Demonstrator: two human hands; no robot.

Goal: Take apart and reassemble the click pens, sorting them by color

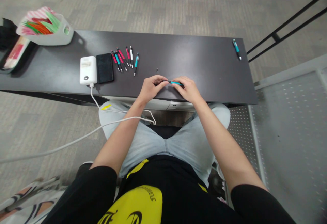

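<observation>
Pen, teal, held just above near edge of tabletop, long axis left-right. Pinched at left end by left hand, at right end by right hand; both grips narrow, fingertips closed on pen. Spare pens far left.

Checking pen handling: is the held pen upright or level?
Level: the pen lies sideways between left hand and right hand, both pinching its ends over the desk.
</observation>
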